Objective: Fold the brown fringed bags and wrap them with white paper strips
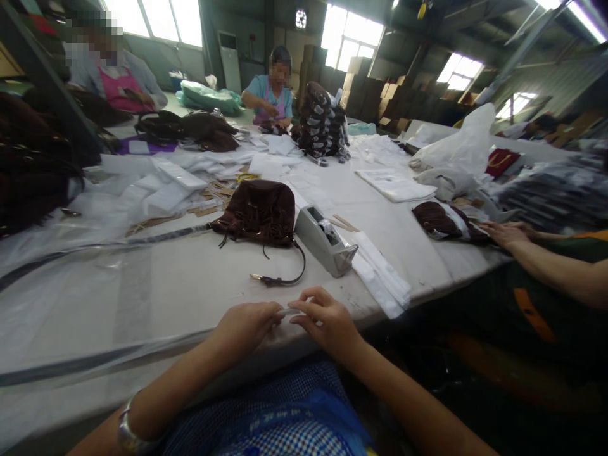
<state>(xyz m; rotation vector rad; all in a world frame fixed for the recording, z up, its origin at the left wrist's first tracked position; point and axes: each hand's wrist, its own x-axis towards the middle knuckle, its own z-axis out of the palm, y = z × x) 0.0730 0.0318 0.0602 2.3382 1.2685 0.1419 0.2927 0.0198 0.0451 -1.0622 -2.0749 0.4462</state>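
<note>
At the table's front edge my left hand [251, 322] and my right hand [327, 316] almost meet. Both are closed in a pinch on a small thin whitish strip [287, 311] stretched between the fingertips; its kind cannot be made out. Just beyond lies a dark brown fringed handbag [261, 212], with a short buckled strap [280, 280] curling toward me. A long dark strap [166, 235] in clear film runs left from the bag. Right of the bag stands a grey tape dispenser [325, 240]. Another dark band under film [109, 360] passes behind my left forearm.
Folded white strips [380, 272] overhang the front edge. White foam sheets [175, 180] and brown card pieces lie at the back left. A co-worker's hands [508, 234] touch a brown bag [441, 221] at right. Two people work across the table near a bag pile [323, 120].
</note>
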